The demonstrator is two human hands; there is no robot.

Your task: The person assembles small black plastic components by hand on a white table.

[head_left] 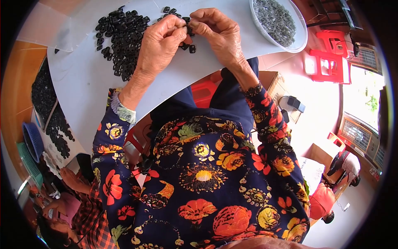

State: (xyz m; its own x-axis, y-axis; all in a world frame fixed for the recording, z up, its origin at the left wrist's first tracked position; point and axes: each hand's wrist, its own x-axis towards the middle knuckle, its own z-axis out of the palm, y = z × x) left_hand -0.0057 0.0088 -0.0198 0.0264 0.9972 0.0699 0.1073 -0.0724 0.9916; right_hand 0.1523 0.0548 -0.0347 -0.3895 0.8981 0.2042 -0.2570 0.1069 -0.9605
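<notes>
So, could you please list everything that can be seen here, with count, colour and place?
small plastic parts: a loose heap, too many to count, black, on the white sheet, left of the hands
white sheet: one, white, work surface under the hands
bowl: one, white, top right, filled with small grey-green pieces
stools: two, red, on the floor at right
trays of black parts: far left, count unclear
baskets: one blue, one green, left edge
another person: one, checked red sleeve, lower left
left hand: pinching a black part
right hand: pinching the same black part
</notes>
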